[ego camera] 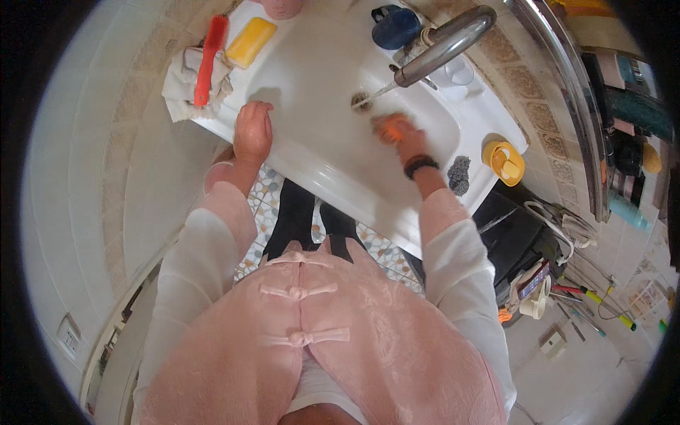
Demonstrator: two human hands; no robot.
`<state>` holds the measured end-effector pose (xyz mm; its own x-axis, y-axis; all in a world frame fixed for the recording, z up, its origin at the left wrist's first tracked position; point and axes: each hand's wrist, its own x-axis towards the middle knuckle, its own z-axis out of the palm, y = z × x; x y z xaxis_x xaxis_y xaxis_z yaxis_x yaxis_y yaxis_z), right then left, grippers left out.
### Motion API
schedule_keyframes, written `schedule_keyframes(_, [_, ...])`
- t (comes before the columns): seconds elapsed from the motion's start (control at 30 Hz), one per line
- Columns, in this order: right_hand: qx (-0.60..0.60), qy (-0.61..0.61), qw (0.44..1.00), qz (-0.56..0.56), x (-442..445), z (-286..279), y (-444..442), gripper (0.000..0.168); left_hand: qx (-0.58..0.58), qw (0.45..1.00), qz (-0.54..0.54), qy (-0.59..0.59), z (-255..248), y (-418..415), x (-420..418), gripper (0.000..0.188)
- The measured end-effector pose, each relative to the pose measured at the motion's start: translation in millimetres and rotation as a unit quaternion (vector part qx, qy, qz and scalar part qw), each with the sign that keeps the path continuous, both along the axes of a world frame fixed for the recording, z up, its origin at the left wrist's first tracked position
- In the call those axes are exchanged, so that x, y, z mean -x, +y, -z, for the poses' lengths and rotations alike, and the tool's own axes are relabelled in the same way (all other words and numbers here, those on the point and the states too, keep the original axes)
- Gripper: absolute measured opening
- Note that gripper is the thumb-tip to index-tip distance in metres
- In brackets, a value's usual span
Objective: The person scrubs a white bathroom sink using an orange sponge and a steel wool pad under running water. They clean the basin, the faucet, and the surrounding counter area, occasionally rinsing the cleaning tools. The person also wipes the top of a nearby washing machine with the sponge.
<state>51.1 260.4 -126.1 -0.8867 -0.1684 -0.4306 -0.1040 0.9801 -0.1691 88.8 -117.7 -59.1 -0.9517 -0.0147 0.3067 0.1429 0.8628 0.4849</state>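
My right hand (410, 139) is down in a white washbasin (313, 64), shut on an orange scrubbing pad or cloth (392, 127) pressed to the basin's inner surface. Motion blurs both hand and pad. Close by, a thin stream of water (380, 94) runs from the chrome faucet (446, 47) onto the drain (362, 101). On the basin's front rim at the left rests my left hand (253, 130), its fingers bent and partly hidden. A grey mesh scourer (459, 175) lies on the rim, right of my right wrist.
A red brush (207, 61) lies on a crumpled cloth (180, 85), beside a yellow soap bar (252, 41). Behind the basin stand a dark blue cup (395, 26) and a clear cup (458, 70). A yellow soap dish (503, 162) sits at the right corner.
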Motion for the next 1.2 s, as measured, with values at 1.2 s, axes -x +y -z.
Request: schedule_keyframes(1.2, [-0.037,0.117,0.915,0.384,-96.6,-80.9,82.3,0.067,0.001,1.0,-0.015,-0.005,3.3,-0.3,1.0,0.015])
